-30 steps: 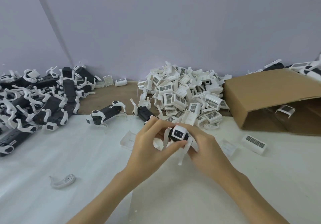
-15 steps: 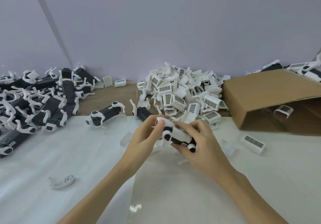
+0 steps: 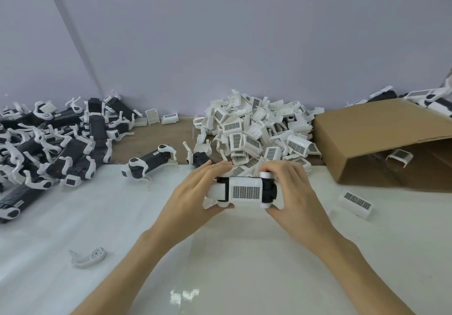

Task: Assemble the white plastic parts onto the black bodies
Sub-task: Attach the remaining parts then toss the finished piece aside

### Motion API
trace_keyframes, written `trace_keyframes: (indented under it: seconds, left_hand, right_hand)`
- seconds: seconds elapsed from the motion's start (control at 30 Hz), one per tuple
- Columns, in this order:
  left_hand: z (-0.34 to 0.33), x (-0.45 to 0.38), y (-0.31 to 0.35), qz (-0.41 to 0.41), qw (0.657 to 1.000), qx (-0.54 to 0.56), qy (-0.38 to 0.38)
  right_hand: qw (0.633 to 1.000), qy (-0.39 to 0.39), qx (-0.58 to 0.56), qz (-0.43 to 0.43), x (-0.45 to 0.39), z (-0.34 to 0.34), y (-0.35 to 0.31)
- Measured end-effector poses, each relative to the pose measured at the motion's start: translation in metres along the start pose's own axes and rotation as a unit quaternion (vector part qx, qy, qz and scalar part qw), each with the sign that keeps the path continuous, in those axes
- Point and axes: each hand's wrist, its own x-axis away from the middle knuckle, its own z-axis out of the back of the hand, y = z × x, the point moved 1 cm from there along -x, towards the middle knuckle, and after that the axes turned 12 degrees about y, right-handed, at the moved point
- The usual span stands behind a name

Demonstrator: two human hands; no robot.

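Since half a second ago the black body has been turned from a slanted pose to lying level across the view, its white cover with the grid-patterned panel now facing up toward the camera, and both hands have spread out to its two ends. The left hand is gripping the left end, fingers curling over the top and thumb tucked beneath, while the right hand is clasping the right end in the same way, holding the piece just above the white table in front of the pile of white plastic parts. The body is showing black only at its two ends and in a thin band beside the panel; a white rounded cap is sitting at its upper right corner, and white legs are poking out below on the left. Its underside and far face are hidden, and the palms are covering both end faces, so it is impossible to tell how the white pieces are seated there. A heap of finished units is being cut off by the left edge, a cardboard box is running off the right edge, and a loose white leg is lying near the left forearm.
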Motion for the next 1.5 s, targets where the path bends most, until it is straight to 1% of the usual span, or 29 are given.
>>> trace_keyframes:
  seconds: [0.03, 0.07, 0.1, 0.13, 0.17, 0.2, 0.23, 0.3, 0.37, 0.4, 0.47, 0.5, 0.53, 0.57, 0.6, 0.7, 0.73, 0.83, 0.93, 1.0, 1.03, 1.1, 1.17, 1.2, 1.23, 1.27, 1.33, 1.37, 1.5]
  left_hand:
    - [-0.001, 0.000, 0.000, -0.023, 1.000, -0.010, 0.016]
    - [-0.001, 0.000, 0.000, -0.026, 0.999, -0.011, 0.025]
    - [0.000, 0.000, 0.000, -0.007, 1.000, 0.000, 0.024]
    - [0.002, -0.001, 0.000, 0.032, 0.999, 0.024, 0.013]
    - [0.004, -0.002, 0.000, 0.085, 0.994, 0.064, -0.005]
    - [0.004, -0.002, 0.002, 0.149, 0.981, 0.121, -0.022]
    - [0.005, -0.003, 0.004, 0.220, 0.956, 0.190, -0.027]
    - [0.003, -0.006, 0.008, 0.358, 0.882, 0.306, -0.008]
    - [0.000, -0.007, 0.011, 0.466, 0.809, 0.358, -0.007]
    - [-0.001, -0.007, 0.012, 0.509, 0.783, 0.356, -0.013]
    - [-0.003, -0.008, 0.015, 0.586, 0.743, 0.321, -0.029]
    - [-0.003, -0.009, 0.016, 0.613, 0.729, 0.303, -0.033]
    - [-0.004, -0.010, 0.017, 0.628, 0.721, 0.290, -0.032]
    - [-0.004, -0.011, 0.018, 0.633, 0.722, 0.278, -0.029]
    - [-0.004, -0.011, 0.018, 0.629, 0.730, 0.266, -0.026]
    - [-0.003, -0.011, 0.020, 0.606, 0.759, 0.236, -0.027]
    - [-0.003, -0.010, 0.020, 0.603, 0.763, 0.232, -0.030]
    - [-0.003, -0.010, 0.019, 0.609, 0.759, 0.230, -0.031]
    - [-0.004, -0.008, 0.016, 0.612, 0.755, 0.234, -0.025]
    - [-0.004, -0.008, 0.016, 0.598, 0.766, 0.234, -0.023]
    - [-0.004, -0.008, 0.016, 0.581, 0.779, 0.236, -0.022]
    - [-0.003, -0.009, 0.017, 0.521, 0.814, 0.257, -0.014]
    - [-0.001, -0.009, 0.019, 0.426, 0.864, 0.269, -0.002]
    - [0.000, -0.009, 0.019, 0.378, 0.889, 0.257, 0.002]
    - [0.002, -0.008, 0.018, 0.337, 0.910, 0.239, 0.004]
    - [0.003, -0.008, 0.017, 0.304, 0.926, 0.223, 0.002]
    - [0.006, -0.006, 0.014, 0.265, 0.941, 0.209, -0.016]
    - [0.009, -0.006, 0.012, 0.260, 0.942, 0.212, -0.033]
    - [0.009, -0.004, 0.007, 0.281, 0.930, 0.220, -0.088]
  right_hand:
    - [1.000, 0.007, 0.002, 0.008, -0.001, 0.000, -0.001]
    - [1.000, 0.007, 0.000, 0.009, -0.001, 0.001, -0.003]
    - [1.000, 0.001, -0.007, 0.003, -0.001, 0.001, -0.003]
    - [1.000, -0.012, -0.023, -0.014, -0.001, 0.003, -0.001]
    - [0.997, -0.031, -0.048, -0.048, -0.002, 0.005, 0.001]
    - [0.990, -0.058, -0.081, -0.100, -0.002, 0.008, 0.003]
    - [0.977, -0.081, -0.118, -0.157, -0.003, 0.010, 0.005]
    - [0.946, -0.098, -0.202, -0.233, -0.003, 0.010, 0.002]
    - [0.919, -0.090, -0.268, -0.275, -0.001, 0.005, -0.003]
    - [0.906, -0.087, -0.294, -0.291, 0.000, 0.004, -0.006]
    - [0.884, -0.092, -0.344, -0.301, -0.001, 0.003, -0.009]
    - [0.872, -0.103, -0.374, -0.297, -0.002, 0.004, -0.010]
    - [0.858, -0.116, -0.406, -0.291, -0.003, 0.005, -0.011]
    - [0.845, -0.127, -0.433, -0.287, -0.004, 0.005, -0.013]
    - [0.836, -0.131, -0.449, -0.287, -0.004, 0.004, -0.014]
    - [0.837, -0.113, -0.439, -0.307, -0.004, -0.003, -0.018]
    - [0.835, -0.107, -0.437, -0.316, -0.002, -0.006, -0.019]
    - [0.808, -0.104, -0.465, -0.347, 0.002, -0.010, -0.017]
    - [0.795, -0.108, -0.482, -0.352, 0.003, -0.012, -0.014]
    - [0.778, -0.104, -0.507, -0.356, 0.001, -0.011, -0.012]
    - [0.767, -0.101, -0.521, -0.360, 0.001, -0.011, -0.012]
    - [0.762, -0.098, -0.525, -0.367, 0.001, -0.012, -0.011]
    - [0.760, -0.080, -0.507, -0.398, 0.001, -0.013, -0.008]
    - [0.759, -0.077, -0.500, -0.410, 0.002, -0.013, -0.006]
    - [0.765, -0.089, -0.493, -0.404, 0.002, -0.012, -0.003]
    - [0.779, -0.111, -0.482, -0.385, 0.002, -0.010, 0.000]
    - [0.808, -0.153, -0.460, -0.336, 0.002, -0.004, 0.006]
    - [0.816, -0.167, -0.448, -0.324, 0.002, 0.000, 0.010]
    - [0.839, -0.197, -0.383, -0.332, 0.000, 0.012, 0.016]
